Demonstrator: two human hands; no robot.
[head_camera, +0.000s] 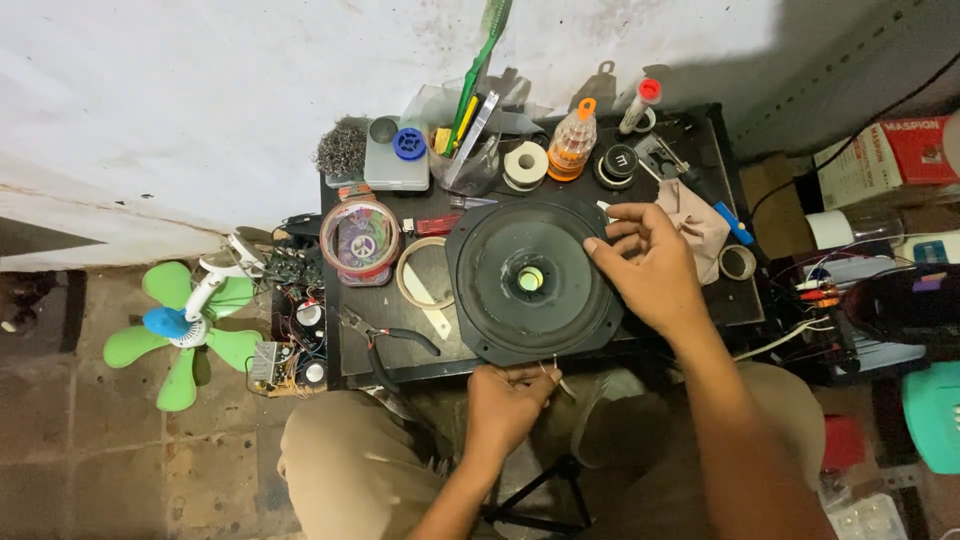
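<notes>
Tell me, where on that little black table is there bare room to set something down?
Little is free: a bare strip between the pliers and the round lidded container, left of the speaker. The back edge around the glue bottle and tape rolls is crowded.

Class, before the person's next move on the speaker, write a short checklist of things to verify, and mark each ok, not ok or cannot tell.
1. Speaker lies flat on the black table: ok.
2. Right hand steadies the speaker's rim: ok.
3. Left hand pinches thin wires at the near edge: ok, though firmness of grip cannot tell.
4. Pliers lie within reach, left of the speaker: ok.
5. Table free of clutter: not ok.
6. Wires undamaged: cannot tell.
</notes>
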